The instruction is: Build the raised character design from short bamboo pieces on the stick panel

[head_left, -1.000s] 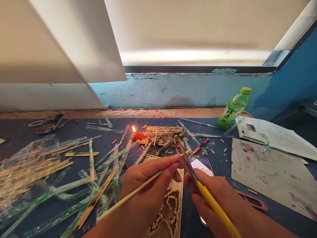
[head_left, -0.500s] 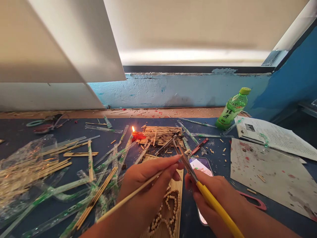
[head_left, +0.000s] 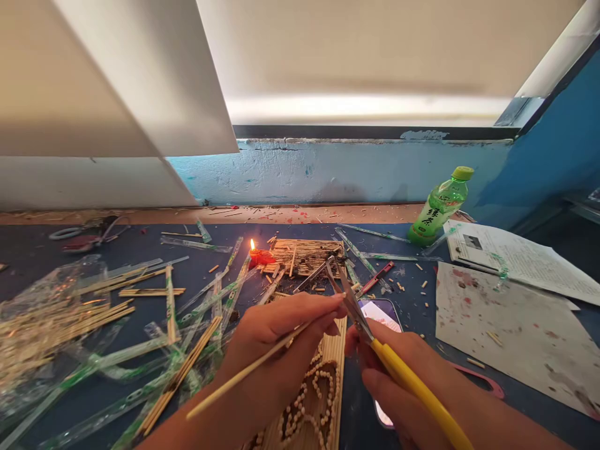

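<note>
My left hand (head_left: 276,350) pinches a long thin wooden stick (head_left: 244,375) between thumb and fingers, its tip reaching toward the cutter blades. My right hand (head_left: 412,387) grips a yellow-handled cutter (head_left: 370,337), whose metal jaws stand slightly apart at the stick's tip. Under both hands lies a mat of joined sticks (head_left: 323,387) bearing a looping pattern of small round pieces. A phone (head_left: 377,312) lies partly under my right hand.
A lit red candle (head_left: 257,253) burns beside a scorched stick mat (head_left: 304,255). Wrapped and loose sticks (head_left: 94,312) litter the left of the dark table. A green bottle (head_left: 438,206), printed sheets (head_left: 510,256) and stained paper (head_left: 510,331) lie right. Short stick offcuts are scattered about.
Both hands have drifted slightly toward me and downward with the stick and cutter. The cutter's jaws stay at the stick's tip.
</note>
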`<state>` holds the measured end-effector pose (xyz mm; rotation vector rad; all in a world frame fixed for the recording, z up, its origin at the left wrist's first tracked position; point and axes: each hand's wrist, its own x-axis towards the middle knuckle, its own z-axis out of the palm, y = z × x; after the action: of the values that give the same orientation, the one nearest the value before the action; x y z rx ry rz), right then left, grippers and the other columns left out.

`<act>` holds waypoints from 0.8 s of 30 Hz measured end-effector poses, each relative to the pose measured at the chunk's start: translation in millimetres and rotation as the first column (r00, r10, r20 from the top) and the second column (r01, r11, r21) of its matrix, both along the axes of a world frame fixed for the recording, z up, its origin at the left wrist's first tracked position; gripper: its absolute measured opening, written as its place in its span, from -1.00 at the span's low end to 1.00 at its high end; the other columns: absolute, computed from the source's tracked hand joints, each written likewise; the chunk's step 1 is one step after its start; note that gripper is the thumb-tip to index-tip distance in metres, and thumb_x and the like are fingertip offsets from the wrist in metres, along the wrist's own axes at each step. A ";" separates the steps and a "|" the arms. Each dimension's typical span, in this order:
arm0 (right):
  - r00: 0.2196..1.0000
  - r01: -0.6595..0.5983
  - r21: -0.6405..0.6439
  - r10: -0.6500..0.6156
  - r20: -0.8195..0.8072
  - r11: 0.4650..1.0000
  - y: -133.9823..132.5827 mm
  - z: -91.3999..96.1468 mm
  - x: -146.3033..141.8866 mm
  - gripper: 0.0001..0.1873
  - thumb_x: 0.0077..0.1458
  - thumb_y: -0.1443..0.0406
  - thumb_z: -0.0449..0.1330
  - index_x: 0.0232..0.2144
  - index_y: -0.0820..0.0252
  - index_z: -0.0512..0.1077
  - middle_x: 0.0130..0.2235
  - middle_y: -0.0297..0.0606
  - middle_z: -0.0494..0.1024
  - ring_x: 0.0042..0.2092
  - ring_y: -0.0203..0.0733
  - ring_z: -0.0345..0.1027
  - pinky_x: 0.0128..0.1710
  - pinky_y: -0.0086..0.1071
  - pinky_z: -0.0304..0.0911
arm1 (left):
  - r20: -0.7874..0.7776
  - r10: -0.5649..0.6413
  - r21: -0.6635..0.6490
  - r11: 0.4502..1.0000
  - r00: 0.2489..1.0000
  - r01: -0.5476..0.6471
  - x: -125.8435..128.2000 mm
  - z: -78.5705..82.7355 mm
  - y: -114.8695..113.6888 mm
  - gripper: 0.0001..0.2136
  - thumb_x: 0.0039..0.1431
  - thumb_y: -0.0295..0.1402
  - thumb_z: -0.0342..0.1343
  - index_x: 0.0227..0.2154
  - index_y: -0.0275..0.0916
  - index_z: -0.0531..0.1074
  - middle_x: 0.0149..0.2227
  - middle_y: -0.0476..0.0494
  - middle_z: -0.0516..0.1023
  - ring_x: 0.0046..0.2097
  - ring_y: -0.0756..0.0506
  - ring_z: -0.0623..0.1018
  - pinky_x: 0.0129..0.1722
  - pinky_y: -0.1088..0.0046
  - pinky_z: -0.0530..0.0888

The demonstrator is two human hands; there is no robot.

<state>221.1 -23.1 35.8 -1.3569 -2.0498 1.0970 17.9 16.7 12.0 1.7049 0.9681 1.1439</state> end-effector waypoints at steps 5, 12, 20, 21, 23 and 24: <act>1.000 -0.028 -0.069 0.029 0.012 0.997 7.0 2.9 6.0 -0.87 0.21 0.36 0.03 -0.40 0.09 0.20 -0.47 -0.47 0.51 -0.53 -0.37 0.31 -0.56 -0.47 0.09 | -0.060 -0.033 0.090 0.995 0.998 0.038 -3.3 -0.8 1.0 -0.71 0.32 -0.55 0.15 -0.08 -0.05 0.66 -0.19 0.02 0.73 -0.21 0.02 0.70 -0.16 0.63 0.56; 0.997 0.057 -0.023 -0.056 0.057 0.998 4.8 2.3 8.9 -0.84 0.23 0.36 0.02 -0.42 0.10 0.24 -0.52 -0.47 0.45 -0.54 -0.36 0.27 -0.55 -0.47 0.12 | 0.013 0.001 -0.006 1.000 1.000 -0.001 -0.3 -3.3 -1.3 -0.73 0.29 -0.52 0.21 -0.08 -0.03 0.68 -0.21 -0.01 0.75 -0.21 -0.01 0.70 -0.16 0.60 0.58; 0.978 0.071 -0.019 -0.066 0.196 0.997 33.8 -3.1 43.7 -0.71 0.33 0.09 0.10 -0.02 0.08 0.39 -0.36 -0.33 0.57 -0.41 -0.21 0.42 -0.46 -0.39 0.25 | 0.568 0.145 -0.413 0.902 0.810 0.128 1.1 -1.7 11.6 -0.92 0.21 -0.40 0.35 -0.25 -0.17 0.72 -0.32 -0.12 0.76 -0.43 0.07 0.62 -0.34 0.69 0.59; 0.945 0.137 0.052 -0.146 0.293 0.989 41.8 -5.9 56.8 -0.66 0.30 0.06 0.13 0.02 0.08 0.39 -0.37 -0.32 0.57 -0.41 -0.17 0.42 -0.45 -0.36 0.24 | 0.579 0.143 -0.414 0.899 0.803 0.138 1.0 -1.1 13.1 -0.92 0.20 -0.38 0.36 -0.26 -0.20 0.72 -0.33 -0.12 0.75 -0.45 0.08 0.60 -0.37 0.69 0.58; 0.799 0.271 0.221 -0.347 0.491 0.937 57.4 -12.3 86.1 -0.55 0.22 0.04 0.20 0.06 0.14 0.40 -0.38 -0.23 0.58 -0.42 -0.08 0.44 -0.43 -0.29 0.25 | 0.570 0.142 -0.415 0.900 0.810 0.135 0.8 -0.9 14.8 -0.90 0.21 -0.34 0.36 -0.27 -0.23 0.72 -0.37 -0.12 0.74 -0.46 0.07 0.60 -0.39 0.69 0.57; 0.719 0.310 0.290 -0.423 0.551 0.906 64.0 -15.7 100.8 -0.56 0.20 0.07 0.21 0.04 0.19 0.43 -0.35 -0.15 0.60 -0.40 -0.03 0.47 -0.41 -0.26 0.26 | 0.558 0.143 -0.417 0.900 0.817 0.127 0.8 -1.4 15.1 -0.89 0.21 -0.32 0.36 -0.28 -0.24 0.72 -0.38 -0.12 0.73 -0.46 0.07 0.59 -0.39 0.68 0.57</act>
<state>321.9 40.9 20.1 -2.1000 -2.0600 0.2983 18.7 31.8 10.7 0.8988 0.7602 1.2325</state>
